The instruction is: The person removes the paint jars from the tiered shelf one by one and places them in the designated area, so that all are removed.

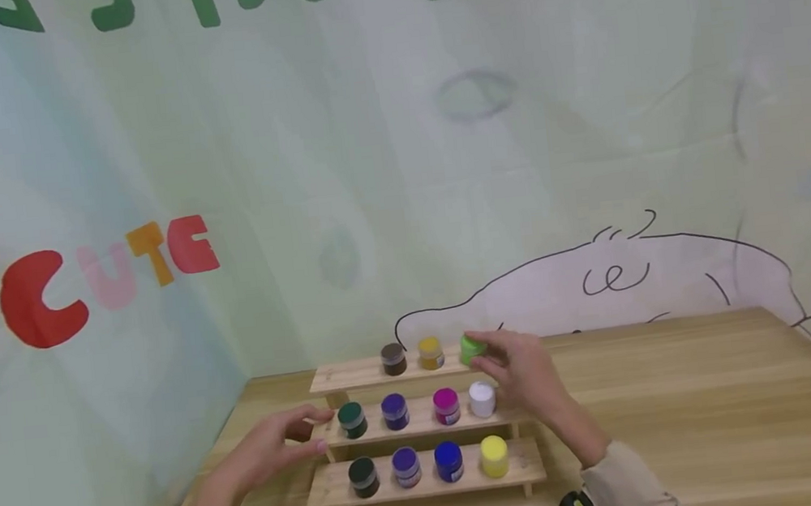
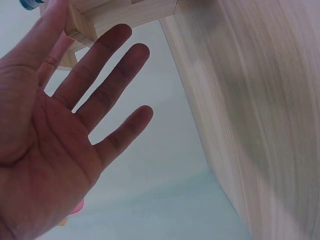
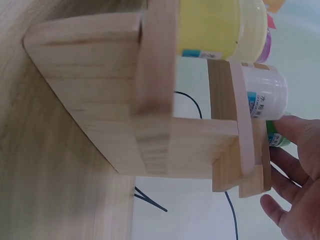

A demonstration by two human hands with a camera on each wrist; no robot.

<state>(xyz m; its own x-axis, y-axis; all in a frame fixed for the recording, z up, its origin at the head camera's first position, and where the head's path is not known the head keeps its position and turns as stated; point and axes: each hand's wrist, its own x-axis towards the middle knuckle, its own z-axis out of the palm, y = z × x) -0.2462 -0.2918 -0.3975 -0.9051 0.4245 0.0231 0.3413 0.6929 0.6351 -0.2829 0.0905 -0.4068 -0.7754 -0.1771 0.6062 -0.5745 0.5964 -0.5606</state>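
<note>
Green paint jar (image 1: 470,350) at the right end of the top tier of a three-tier wooden stand (image 1: 422,422), in the head view, pinched between thumb and fingers of the right hand (image 1: 522,368). An amber jar (image 1: 431,353) to its left on that tier; a white jar (image 1: 481,400) one tier below; wood-grain table (image 1: 683,389) underneath. Left hand (image 1: 266,450) at the left end of the middle tier, thumb and index finger holding it by opposite edges, beside a dark green jar (image 1: 351,419).

From the left wrist: remaining three fingers spread and nearly straight; thumb and index at the wood, tips partly out of sight.

From the right wrist: thumb on one side of the green paint jar, fingers on the other; resting on the tier or just off it, hard to tell. Probably light, stiff and smooth, a little slippery; best taken round the sides, just under the lid.
</note>
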